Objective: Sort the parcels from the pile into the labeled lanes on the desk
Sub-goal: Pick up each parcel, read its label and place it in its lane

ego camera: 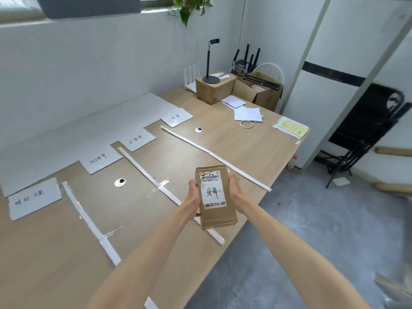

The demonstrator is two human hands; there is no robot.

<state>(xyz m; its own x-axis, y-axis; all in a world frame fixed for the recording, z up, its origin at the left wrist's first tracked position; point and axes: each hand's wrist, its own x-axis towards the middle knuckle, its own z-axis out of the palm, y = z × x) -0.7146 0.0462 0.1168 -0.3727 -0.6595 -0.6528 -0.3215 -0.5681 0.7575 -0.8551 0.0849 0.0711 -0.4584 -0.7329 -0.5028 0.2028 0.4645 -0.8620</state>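
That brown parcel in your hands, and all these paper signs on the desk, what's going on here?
A person holds a brown parcel upright above the desk's near edge, left hand and right hand gripping its sides, its label with handwriting facing up. The wooden desk is split into lanes by white strips, each lane headed by a handwritten paper sign. No parcel lies in any visible lane, so sorting seems barely begun.
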